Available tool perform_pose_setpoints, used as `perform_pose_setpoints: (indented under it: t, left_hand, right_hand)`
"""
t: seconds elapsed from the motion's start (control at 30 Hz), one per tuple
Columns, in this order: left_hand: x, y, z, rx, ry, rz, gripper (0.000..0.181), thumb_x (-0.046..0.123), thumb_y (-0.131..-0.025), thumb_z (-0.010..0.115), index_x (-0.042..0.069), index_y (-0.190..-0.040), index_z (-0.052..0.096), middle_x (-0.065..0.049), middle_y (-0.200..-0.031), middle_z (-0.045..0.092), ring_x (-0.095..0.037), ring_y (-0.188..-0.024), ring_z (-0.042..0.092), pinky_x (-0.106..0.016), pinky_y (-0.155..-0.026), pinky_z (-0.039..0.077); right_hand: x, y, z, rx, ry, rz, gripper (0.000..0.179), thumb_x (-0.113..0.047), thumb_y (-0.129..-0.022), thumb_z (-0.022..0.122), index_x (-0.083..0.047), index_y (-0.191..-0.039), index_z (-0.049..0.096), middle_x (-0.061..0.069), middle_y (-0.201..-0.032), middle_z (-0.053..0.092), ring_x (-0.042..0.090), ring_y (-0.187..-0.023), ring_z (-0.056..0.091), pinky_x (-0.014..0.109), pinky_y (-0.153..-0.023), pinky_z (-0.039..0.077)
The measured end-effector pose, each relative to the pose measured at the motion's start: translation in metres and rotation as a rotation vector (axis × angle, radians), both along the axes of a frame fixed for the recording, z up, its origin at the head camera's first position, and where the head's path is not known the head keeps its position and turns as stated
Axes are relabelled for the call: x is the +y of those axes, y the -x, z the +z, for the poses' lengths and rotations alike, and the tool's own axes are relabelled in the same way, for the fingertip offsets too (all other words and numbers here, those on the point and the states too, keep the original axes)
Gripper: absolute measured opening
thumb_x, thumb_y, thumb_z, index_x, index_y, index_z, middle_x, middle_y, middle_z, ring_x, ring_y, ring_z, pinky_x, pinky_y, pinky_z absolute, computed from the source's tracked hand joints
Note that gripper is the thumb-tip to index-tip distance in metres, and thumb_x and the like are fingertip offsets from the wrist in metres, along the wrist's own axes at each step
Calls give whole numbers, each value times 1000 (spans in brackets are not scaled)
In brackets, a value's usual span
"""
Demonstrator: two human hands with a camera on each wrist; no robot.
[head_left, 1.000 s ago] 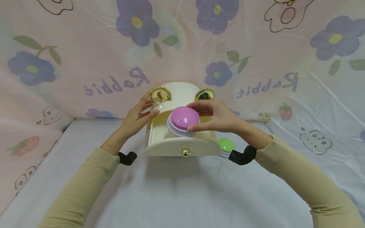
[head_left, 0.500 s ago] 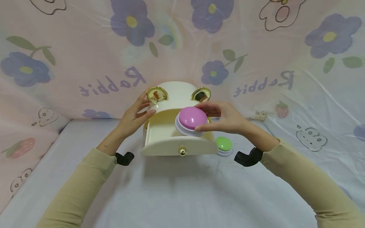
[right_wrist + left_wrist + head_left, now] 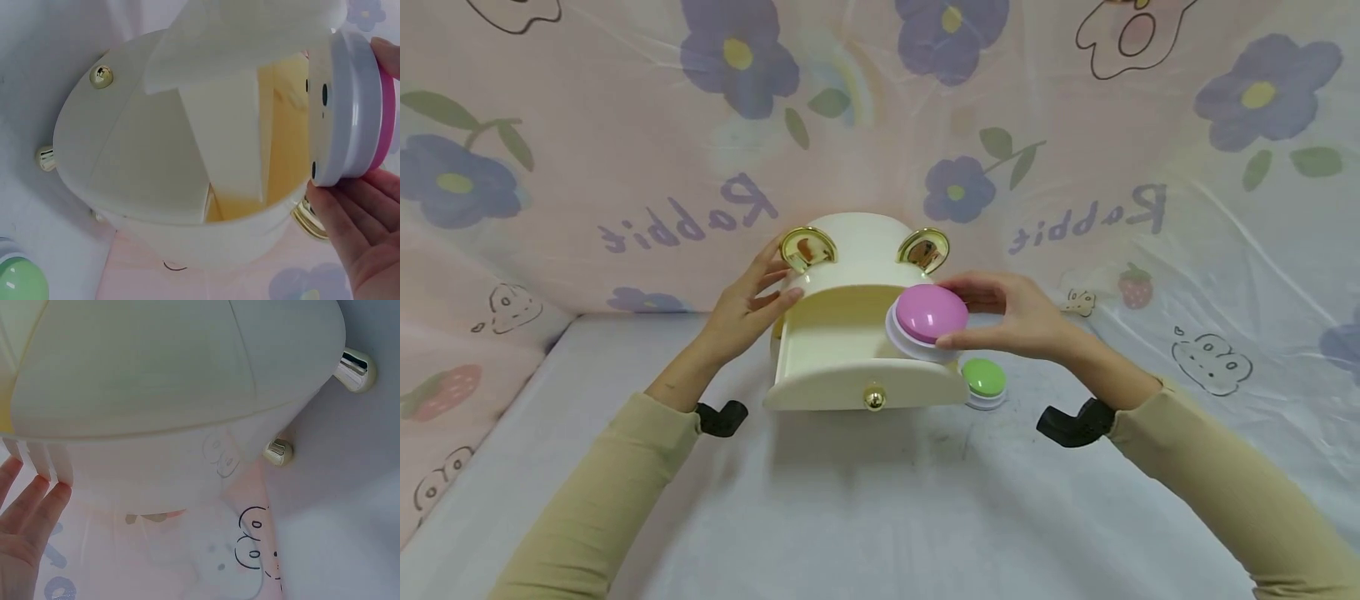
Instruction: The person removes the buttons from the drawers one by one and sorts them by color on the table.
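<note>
A cream box with two gold-rimmed ears stands on the white cloth. Its drawer, with a gold knob, is pulled out toward me. My right hand grips a pink push button on a white base, held above the drawer's right side. In the right wrist view, the base faces the box, thumb and fingers on opposite edges. My left hand rests on the box's left side, thumb near the front rim. Straight fingertips touch its smooth wall in the left wrist view.
Right of the drawer, a green push button on a white base sits on the cloth. Gold feet stick out under the box. A patterned fabric backdrop hangs close behind it.
My right hand has carried the pink push button rightward, from over the drawer's middle to its right side. The left hand stays on the box. The head view has shifted slightly.
</note>
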State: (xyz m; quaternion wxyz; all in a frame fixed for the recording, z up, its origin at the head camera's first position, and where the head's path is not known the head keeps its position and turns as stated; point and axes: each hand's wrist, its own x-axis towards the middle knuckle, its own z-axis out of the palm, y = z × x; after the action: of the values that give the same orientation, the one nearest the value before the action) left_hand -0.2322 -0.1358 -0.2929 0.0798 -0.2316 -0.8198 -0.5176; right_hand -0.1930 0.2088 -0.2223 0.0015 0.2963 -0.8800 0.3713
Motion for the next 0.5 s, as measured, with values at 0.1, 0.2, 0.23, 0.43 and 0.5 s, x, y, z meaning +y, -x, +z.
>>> perform_pose_setpoints:
  t: [0.1, 0.2, 0.23, 0.43, 0.5]
  left_hand:
    - [-1, 2, -3, 0, 11, 1, 70, 30, -93, 55, 47, -145, 11, -13, -144, 36, -32, -135, 36, -52, -108, 34]
    - [-2, 1, -4, -8, 19, 5, 70, 33, -92, 55, 49, -144, 11, -11, -144, 36, -31, -134, 37, -51, -109, 34]
    - [-1, 1, -4, -8, 20, 4, 70, 33, -92, 55, 50, -143, 11, -11, -144, 36, -31, -134, 37, -51, -109, 34]
    - [-1, 2, -4, 2, 8, 2, 70, 32, -92, 55, 47, -144, 12, -11, -144, 36, -29, -135, 35, -50, -109, 34]
    - [-1, 3, -4, 1, 7, 6, 70, 31, -92, 56, 47, -144, 12, -12, -144, 36, -30, -135, 36, -51, -109, 34]
  right_hand:
    - [5, -1, 0, -9, -3, -17, 59, -27, -68, 82, -17, -122, 58, -3, -115, 63, 8, -106, 60, 21, -94, 49]
    - [9, -2, -1, -18, -11, -35, 59, -29, -69, 82, -21, -121, 58, -7, -115, 63, 6, -106, 60, 18, -93, 48]
    - [11, -2, -2, -17, -13, -40, 58, -29, -68, 82, -22, -121, 58, -8, -114, 63, 5, -106, 60, 17, -93, 48]
    - [18, -4, -3, -1, -21, -59, 58, -28, -68, 82, -24, -121, 58, -9, -115, 62, 5, -105, 60, 16, -91, 49]
    - [20, -5, -3, -3, -14, -64, 58, -27, -69, 82, -23, -122, 58, -8, -115, 62, 5, -105, 60, 16, -91, 49]
